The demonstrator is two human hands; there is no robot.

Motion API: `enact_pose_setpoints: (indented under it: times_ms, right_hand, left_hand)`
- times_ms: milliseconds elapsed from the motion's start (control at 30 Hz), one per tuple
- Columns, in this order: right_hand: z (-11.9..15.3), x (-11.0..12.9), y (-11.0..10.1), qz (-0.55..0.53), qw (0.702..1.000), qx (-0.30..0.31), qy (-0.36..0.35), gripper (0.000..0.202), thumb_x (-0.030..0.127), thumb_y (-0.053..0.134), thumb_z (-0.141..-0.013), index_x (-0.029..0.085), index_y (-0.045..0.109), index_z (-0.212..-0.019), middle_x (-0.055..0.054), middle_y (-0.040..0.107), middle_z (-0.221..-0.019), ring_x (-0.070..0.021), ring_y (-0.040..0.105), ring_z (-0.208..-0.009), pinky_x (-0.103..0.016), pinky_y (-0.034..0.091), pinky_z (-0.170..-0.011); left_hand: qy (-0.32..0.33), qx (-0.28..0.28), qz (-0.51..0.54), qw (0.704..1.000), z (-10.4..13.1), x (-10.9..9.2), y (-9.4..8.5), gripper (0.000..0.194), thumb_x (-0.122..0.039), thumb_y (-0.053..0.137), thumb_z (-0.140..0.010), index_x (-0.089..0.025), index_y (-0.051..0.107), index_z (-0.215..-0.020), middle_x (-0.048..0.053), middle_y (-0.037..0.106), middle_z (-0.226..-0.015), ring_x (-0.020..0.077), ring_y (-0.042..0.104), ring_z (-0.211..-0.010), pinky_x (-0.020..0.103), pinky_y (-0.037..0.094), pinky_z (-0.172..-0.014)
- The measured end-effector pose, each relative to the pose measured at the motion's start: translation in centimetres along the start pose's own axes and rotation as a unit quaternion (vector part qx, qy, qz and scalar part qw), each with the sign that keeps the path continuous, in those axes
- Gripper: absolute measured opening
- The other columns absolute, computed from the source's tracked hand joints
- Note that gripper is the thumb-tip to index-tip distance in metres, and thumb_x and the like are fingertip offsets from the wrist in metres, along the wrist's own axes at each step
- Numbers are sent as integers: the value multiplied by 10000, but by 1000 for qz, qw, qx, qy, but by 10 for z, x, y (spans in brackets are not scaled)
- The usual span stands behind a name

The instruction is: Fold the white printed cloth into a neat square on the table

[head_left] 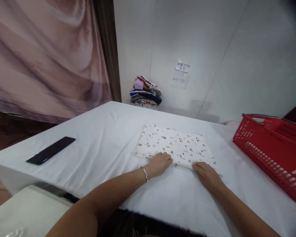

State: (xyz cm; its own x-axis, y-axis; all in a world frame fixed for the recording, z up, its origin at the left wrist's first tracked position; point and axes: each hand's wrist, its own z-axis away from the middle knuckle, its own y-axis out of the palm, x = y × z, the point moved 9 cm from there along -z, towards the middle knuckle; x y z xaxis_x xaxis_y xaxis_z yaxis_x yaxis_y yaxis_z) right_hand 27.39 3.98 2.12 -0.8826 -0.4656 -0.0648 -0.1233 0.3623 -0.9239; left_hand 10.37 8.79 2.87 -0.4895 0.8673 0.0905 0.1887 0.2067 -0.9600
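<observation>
A folded white cloth [174, 143] with small grey and brown prints lies flat on the white-covered table. My left hand [160, 163] is at the middle of its near edge, fingertips curled over the top layer and thumb hidden. Further right along that same edge, my right hand [207, 174] has its fingers pressed together on the fabric near the right corner. Both hands appear to grip the layered edge. A silver bracelet [145, 173] circles my left wrist.
On the white tabletop [93, 131], a black flat object [51, 150] lies at the left. A red plastic basket [273, 148] stands at the right edge. Behind the table is a stack of folded fabrics [146, 92] by the wall, where paper notes [179, 80] hang. A pink curtain [44, 59] hangs left.
</observation>
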Motion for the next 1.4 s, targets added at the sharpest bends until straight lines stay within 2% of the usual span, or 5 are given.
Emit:
enact_pose_setpoints:
  times_ms: [467,767,933,1233,1400]
  right_hand:
    - [-54,62,20,-54,998,-11,-27,390,97,375,-852,221,563,-1170,-108,609,-1078,-257,539,-991,-385,456,-796]
    - [-54,60,27,-58,997,2,-43,335,119,381,-851,199,613,-1079,-111,617,-1021,-245,548,-908,-378,468,-760]
    - [-50,65,22,-79,996,-8,-43,358,94,365,-838,190,621,-1068,-111,621,-1018,-239,557,-914,-370,474,-765]
    - [-66,70,16,-173,983,52,35,262,162,437,-823,212,632,-991,-75,604,-968,-216,548,-884,-348,461,-757]
    - [-59,69,6,-247,968,34,29,288,157,403,-848,200,636,-1013,-89,605,-1001,-214,542,-933,-359,453,-815]
  left_hand:
    - [-64,3,-6,998,30,16,-11,155,-136,423,-882,-166,551,-964,55,588,-948,186,513,-890,319,381,-754]
    - [-162,5,-14,987,80,76,-18,202,-142,405,-899,-170,596,-956,77,603,-952,189,525,-945,331,389,-815]
    - [-173,-21,21,984,100,91,-25,194,-147,447,-872,-189,625,-935,58,628,-937,185,553,-943,323,410,-828]
    - [-235,-96,115,960,66,108,-48,291,-380,458,-882,-200,641,-1020,54,648,-1093,188,571,-1030,319,438,-897]
    - [-226,-19,52,972,59,109,-9,473,-451,387,-897,-169,525,-1251,111,466,-1375,252,373,-1299,425,282,-1067]
